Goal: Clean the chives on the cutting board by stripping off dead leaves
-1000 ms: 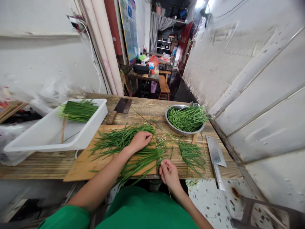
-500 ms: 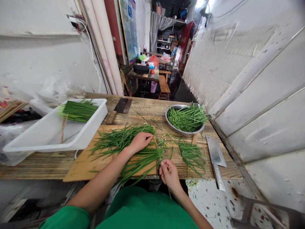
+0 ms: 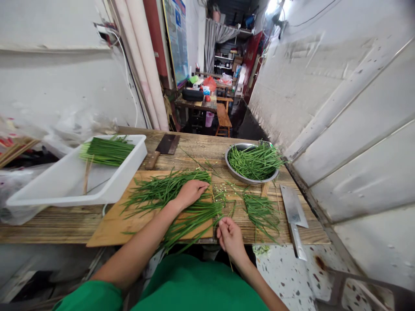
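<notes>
Two loose bunches of green chives [image 3: 162, 190] lie across a wooden cutting board [image 3: 113, 226]. My left hand [image 3: 191, 193] rests over them, its thumb and fingers pinched together near the cut ends. What is between those fingertips, if anything, is too small to make out. Just off the board's right edge, my right hand [image 3: 229, 236] is closed in a pinch beside the ends of the nearer bunch. A thin skewer [image 3: 231, 264] shows below that hand and seems held in it. A smaller bunch of chives [image 3: 261, 211] lies to its right.
A metal bowl [image 3: 229, 166] heaped with chives stands at the back right. One cleaver [image 3: 293, 211] lies at the right edge, another [image 3: 167, 143] behind the board. At left is a white tray [image 3: 48, 199] with bundled chives. Cut bits [image 3: 219, 190] lie scattered.
</notes>
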{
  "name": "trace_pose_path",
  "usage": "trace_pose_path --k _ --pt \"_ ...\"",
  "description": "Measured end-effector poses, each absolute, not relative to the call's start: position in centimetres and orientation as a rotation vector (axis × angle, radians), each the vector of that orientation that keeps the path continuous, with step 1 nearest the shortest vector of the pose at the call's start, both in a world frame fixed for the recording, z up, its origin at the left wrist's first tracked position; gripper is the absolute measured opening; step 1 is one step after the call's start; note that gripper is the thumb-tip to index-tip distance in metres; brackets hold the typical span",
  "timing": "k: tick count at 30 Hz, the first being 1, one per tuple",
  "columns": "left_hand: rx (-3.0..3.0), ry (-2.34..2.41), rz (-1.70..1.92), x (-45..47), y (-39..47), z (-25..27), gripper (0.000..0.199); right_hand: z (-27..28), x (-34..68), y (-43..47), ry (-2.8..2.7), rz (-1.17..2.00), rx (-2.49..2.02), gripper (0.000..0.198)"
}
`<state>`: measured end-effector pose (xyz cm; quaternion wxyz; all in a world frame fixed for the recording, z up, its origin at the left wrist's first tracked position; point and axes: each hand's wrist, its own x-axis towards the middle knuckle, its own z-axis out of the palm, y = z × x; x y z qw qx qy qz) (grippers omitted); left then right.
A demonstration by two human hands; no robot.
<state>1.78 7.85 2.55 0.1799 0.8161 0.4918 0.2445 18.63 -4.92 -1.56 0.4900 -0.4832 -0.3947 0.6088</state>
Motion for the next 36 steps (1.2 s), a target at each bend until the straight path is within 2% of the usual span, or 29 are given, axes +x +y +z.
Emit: trace_pose_path --k 9,16,18,23,31,36 --pt "2.415 1.386 0.623 1.8 7.5 2.8 0.029 -1.5 18.6 -4.9 -0.955 1.48 -1.165 0.04" --pt "2.699 1.089 0.261 2.3 4.2 4.2 0.03 -1.9 18.5 -5.0 -0.944 1.477 -1.15 0.038" --pt "2.712 1.061 0.251 1.9 3.5 4.5 0.03 -1.9 18.6 -5.0 -0.947 1.478 -1.154 0.038" --pt "2.624 1.391 0.415 0.7 5.0 4.2 0.031 -1.6 18.6 -4.9 -0.959 1.466 -1.168 0.039" --pt "2.6 1.697 0.071 2.5 7.5 3.4 0.021 -1.8 18.7 -4.9 -0.945 1.472 -1.167 0.039" --pt "2.499 1.598 0.345 2.3 7.7 3.7 0.021 -1.7 18.7 -4.9 -0.953 1.474 -1.158 0.038"
